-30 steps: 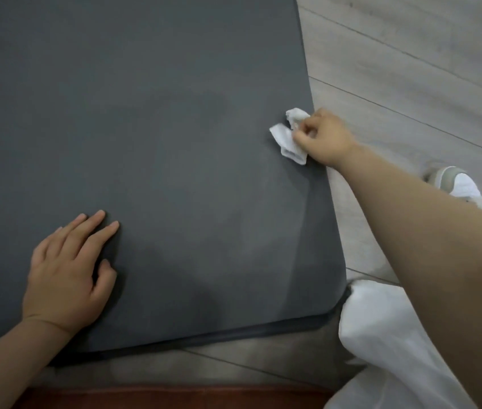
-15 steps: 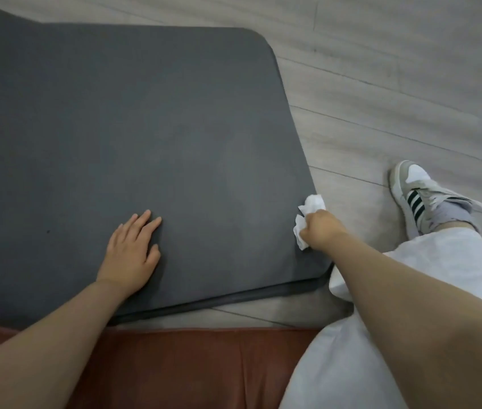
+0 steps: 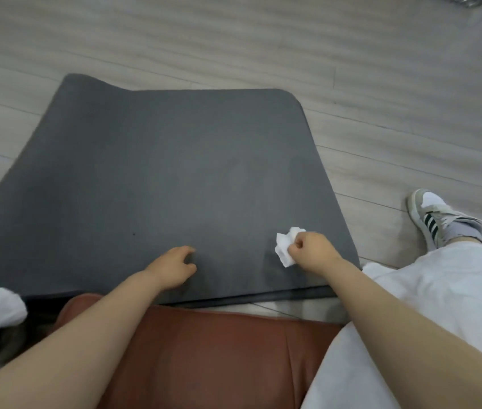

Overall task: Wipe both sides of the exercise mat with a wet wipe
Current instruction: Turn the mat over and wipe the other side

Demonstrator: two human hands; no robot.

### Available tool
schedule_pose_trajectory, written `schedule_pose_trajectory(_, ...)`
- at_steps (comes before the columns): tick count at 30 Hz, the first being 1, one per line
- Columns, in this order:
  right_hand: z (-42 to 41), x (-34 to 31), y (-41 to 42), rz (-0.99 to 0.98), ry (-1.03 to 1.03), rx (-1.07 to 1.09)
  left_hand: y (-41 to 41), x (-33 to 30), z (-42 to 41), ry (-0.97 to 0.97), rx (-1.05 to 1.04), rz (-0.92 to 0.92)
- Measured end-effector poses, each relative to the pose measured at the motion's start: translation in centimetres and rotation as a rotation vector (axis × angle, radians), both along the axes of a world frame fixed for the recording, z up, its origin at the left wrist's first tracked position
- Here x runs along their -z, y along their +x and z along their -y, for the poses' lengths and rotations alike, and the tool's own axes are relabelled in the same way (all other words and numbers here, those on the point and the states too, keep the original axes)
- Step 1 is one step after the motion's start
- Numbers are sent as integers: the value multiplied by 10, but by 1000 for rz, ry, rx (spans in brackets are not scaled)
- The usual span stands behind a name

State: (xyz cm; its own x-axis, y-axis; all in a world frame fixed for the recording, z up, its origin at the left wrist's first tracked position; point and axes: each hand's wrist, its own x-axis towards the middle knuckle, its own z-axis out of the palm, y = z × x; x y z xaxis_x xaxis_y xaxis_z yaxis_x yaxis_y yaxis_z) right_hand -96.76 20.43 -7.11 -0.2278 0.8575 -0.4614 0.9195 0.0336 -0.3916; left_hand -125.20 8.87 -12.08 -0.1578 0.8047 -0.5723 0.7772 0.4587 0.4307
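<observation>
Exercise mat (image 3: 157, 178), dark grey, lies flat on pale wood floor (image 3: 381, 84); right hand (image 3: 312, 250) pinches a crumpled wet wipe (image 3: 285, 246) near its front right corner, while left hand (image 3: 173, 267) rests on it, fingers loosely curled.

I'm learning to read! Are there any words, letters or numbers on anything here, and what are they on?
There are none to read.
Mat: plain dark grey, no print.
Wipe held by the right hand: plain white.
Shoe: only dark stripes, no letters showing.
Left hand rests on the mat.
</observation>
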Motion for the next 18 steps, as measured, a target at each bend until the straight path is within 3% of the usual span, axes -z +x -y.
schedule_pose_trajectory(2,10,-16,-23,-202,34,-6,4,-22,-7,133,-86,118)
schedule_pose_trajectory(4,21,-30,-44,-353,135,-85,11,-44,-14,237,-232,352)
schedule_pose_trajectory(7,35,-40,-67,-478,271,-260,24,-77,-18,130,-504,814)
schedule_pose_trajectory(10,50,-50,-90,-522,290,-480,20,-83,-18,89,-608,1079)
schedule_pose_trajectory(12,59,-52,-103,-504,244,-571,13,-80,-16,165,-703,1126)
schedule_pose_trajectory(14,65,-51,-112,-453,221,-590,4,-75,-12,264,-756,1058)
schedule_pose_trajectory(18,67,-42,-123,-514,281,-359,-14,-63,-6,367,-843,956)
